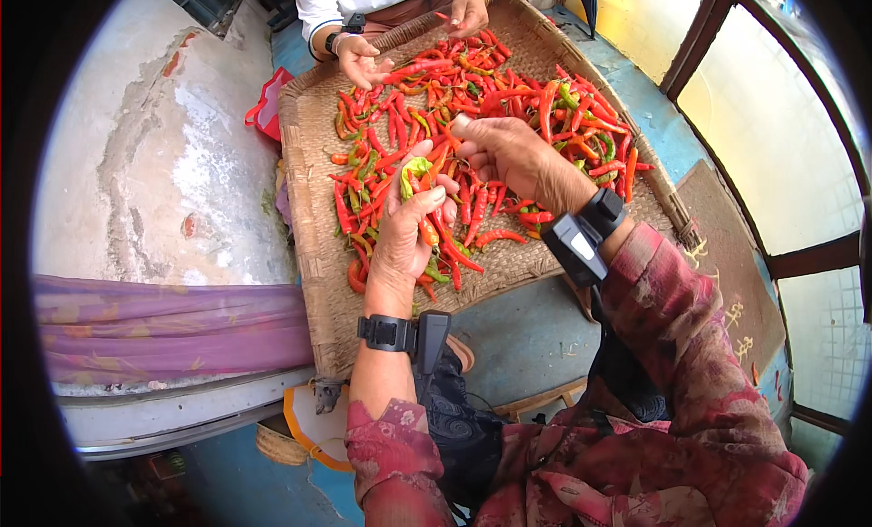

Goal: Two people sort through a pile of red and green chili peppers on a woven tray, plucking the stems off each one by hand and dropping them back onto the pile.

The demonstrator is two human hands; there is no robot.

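Note:
A wide woven bamboo tray (331, 332) bears a loose spread of chili peppers (479, 205), mostly red, some orange or green. Over its near middle, my left hand (409, 223) is closed around a few chili peppers, an orange one (429, 232) showing below the thumb. A crumpled yellow-green piece (416, 171), leaf or pepper, pokes out between its fingers. Just to the right, my right hand (522, 159) is raised above the peppers, thumb and fingers drawn together near the tip of the left hand. What it pinches, if anything, is hidden.
Across the tray, another person's two hands (363, 62) reach over the far edge, one with a red chili. At left are a cracked wall (182, 164), purple cloth (173, 332) and a red bag (269, 107). Framed panes (772, 118) stand at right; an orange-rimmed container (318, 427) sits below.

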